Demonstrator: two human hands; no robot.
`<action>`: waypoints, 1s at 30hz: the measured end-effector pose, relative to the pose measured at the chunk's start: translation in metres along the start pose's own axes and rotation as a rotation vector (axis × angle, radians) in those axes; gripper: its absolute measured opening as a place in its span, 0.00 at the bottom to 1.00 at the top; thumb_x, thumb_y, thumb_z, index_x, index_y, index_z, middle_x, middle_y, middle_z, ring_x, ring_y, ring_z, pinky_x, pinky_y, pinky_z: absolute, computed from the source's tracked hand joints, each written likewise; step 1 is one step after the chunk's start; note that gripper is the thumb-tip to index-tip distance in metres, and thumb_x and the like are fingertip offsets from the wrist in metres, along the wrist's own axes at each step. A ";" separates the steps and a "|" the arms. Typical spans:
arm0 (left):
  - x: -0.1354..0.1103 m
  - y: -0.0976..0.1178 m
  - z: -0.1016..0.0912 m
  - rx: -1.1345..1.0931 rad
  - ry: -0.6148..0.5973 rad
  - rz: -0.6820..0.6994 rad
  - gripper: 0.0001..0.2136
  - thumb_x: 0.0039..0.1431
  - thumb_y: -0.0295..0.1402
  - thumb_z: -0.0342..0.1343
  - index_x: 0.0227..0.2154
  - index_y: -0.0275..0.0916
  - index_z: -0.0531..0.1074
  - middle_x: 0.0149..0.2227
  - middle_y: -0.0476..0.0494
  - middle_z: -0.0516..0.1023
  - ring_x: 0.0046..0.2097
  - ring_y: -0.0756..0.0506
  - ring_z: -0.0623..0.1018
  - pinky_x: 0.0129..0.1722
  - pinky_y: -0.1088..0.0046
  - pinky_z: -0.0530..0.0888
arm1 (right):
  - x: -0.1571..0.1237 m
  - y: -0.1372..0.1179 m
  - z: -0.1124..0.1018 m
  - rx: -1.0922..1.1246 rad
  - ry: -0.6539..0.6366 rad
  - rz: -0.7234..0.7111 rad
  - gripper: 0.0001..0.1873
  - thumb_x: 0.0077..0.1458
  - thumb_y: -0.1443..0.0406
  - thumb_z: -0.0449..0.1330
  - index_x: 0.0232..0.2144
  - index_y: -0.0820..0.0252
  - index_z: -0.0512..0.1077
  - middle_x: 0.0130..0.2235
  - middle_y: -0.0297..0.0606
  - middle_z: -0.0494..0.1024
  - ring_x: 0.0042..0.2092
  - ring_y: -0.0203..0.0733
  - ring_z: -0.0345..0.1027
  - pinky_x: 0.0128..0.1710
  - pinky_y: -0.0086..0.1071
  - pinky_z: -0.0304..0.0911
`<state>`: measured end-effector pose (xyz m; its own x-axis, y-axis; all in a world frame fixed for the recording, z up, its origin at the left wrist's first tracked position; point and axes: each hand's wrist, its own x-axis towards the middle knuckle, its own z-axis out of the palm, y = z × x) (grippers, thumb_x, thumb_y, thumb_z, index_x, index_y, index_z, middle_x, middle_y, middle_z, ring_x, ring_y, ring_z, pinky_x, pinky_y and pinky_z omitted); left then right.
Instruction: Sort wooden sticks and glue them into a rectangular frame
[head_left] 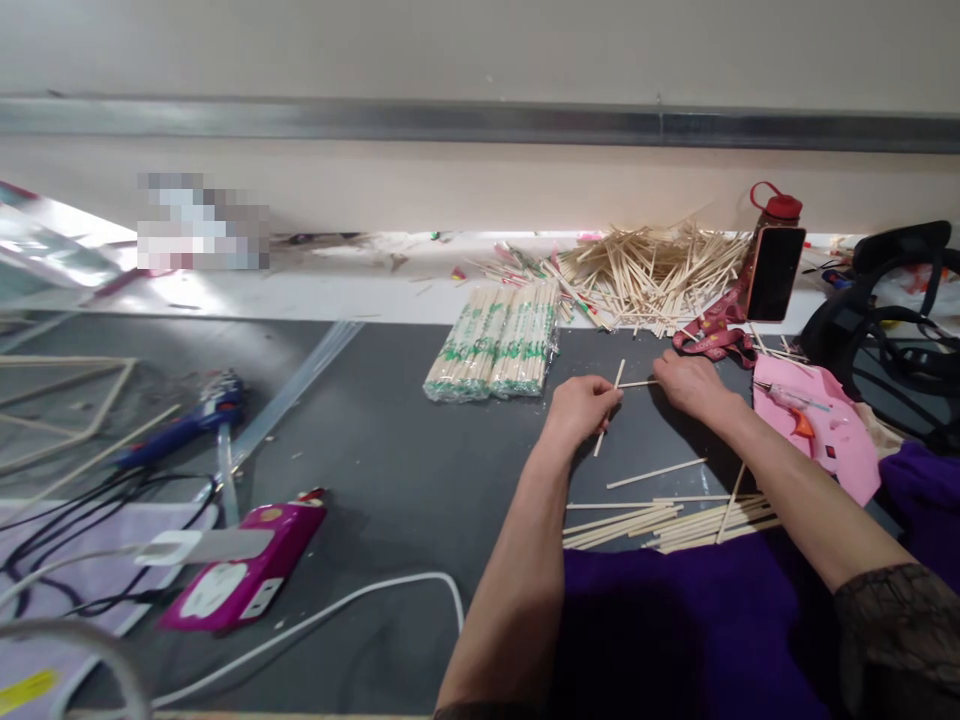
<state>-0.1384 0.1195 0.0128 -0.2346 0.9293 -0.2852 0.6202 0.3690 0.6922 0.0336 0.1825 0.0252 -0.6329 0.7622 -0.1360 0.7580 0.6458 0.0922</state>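
My left hand (585,408) is closed, its fingertips pinching a thin wooden stick (619,373) that slants away from me. My right hand (688,382) is closed on the far end of a second wooden stick (637,384), which lies crosswise. The near end of this second stick appears to meet the first one beside my left fingertips. A loose stick (656,473) lies on the dark grey table (390,470) just below my hands. Closer to my body, several more sticks (712,525) are spread in a rough row.
Plastic-wrapped chopstick packs (491,345) lie left of my hands. Behind are a heap of sticks (660,270), a phone (777,275) and a red-capped bottle (782,207). Pink sheet (851,460) is at right. Leftward are a blue glue gun (202,415), magenta power strip (255,565) and cables (352,600).
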 end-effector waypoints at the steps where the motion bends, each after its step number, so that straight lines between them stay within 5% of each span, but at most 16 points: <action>1: 0.001 0.000 0.001 -0.020 -0.013 -0.019 0.11 0.52 0.38 0.53 0.27 0.36 0.76 0.15 0.50 0.70 0.18 0.51 0.71 0.22 0.77 0.69 | 0.001 0.003 0.000 -0.002 -0.002 0.007 0.18 0.62 0.71 0.42 0.48 0.65 0.68 0.46 0.52 0.72 0.44 0.49 0.72 0.37 0.36 0.66; 8: 0.006 0.003 0.011 0.128 -0.003 -0.050 0.06 0.49 0.32 0.57 0.30 0.39 0.74 0.18 0.52 0.73 0.23 0.50 0.75 0.28 0.76 0.70 | 0.001 0.014 -0.001 0.008 -0.001 0.053 0.19 0.63 0.69 0.42 0.48 0.64 0.68 0.47 0.56 0.71 0.44 0.51 0.72 0.38 0.39 0.65; 14: 0.002 0.005 0.013 0.130 -0.006 0.004 0.19 0.48 0.28 0.57 0.46 0.38 0.70 0.20 0.53 0.75 0.25 0.49 0.76 0.33 0.76 0.71 | 0.005 0.017 0.000 0.018 0.004 0.042 0.19 0.62 0.70 0.42 0.49 0.61 0.68 0.49 0.53 0.70 0.43 0.51 0.72 0.38 0.40 0.65; 30: 0.005 -0.002 0.013 0.006 -0.040 -0.038 0.29 0.49 0.27 0.58 0.57 0.37 0.63 0.23 0.51 0.76 0.20 0.50 0.74 0.24 0.76 0.70 | 0.007 0.024 0.001 -0.021 -0.035 0.038 0.20 0.62 0.71 0.42 0.51 0.59 0.67 0.51 0.53 0.68 0.45 0.51 0.71 0.40 0.43 0.65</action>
<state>-0.1312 0.1229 0.0010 -0.2281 0.9134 -0.3370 0.6161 0.4035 0.6765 0.0477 0.2034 0.0257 -0.5975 0.7843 -0.1668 0.7775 0.6176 0.1188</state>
